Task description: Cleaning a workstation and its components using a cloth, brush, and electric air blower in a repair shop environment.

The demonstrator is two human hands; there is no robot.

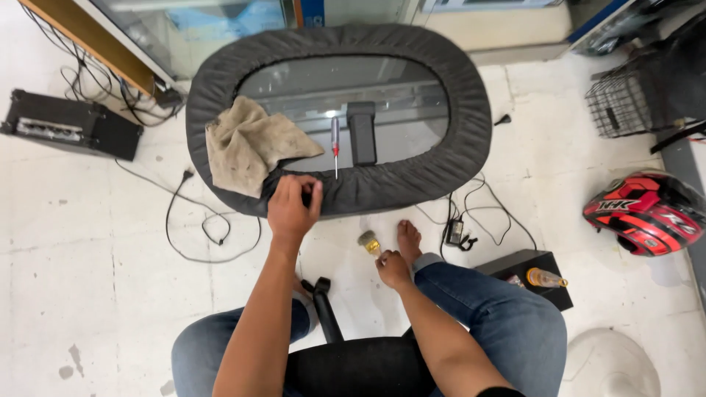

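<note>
Black fabric-covered oval table rim (346, 192) is pinched by left hand (293, 206); small yellow-ferruled brush (368, 242) is gripped by right hand (393, 269); red-handled screwdriver (335, 143) could be jolted off.

The oval worktop (382, 95) is smooth glossy glass ringed by matt, wrinkled black cloth (456, 158). A coarse beige rag (246, 143) lies crumpled on it. The red-handled screwdriver (335, 143) has a bright metal shaft. The red helmet (647, 213) shines like glossy plastic.
</note>
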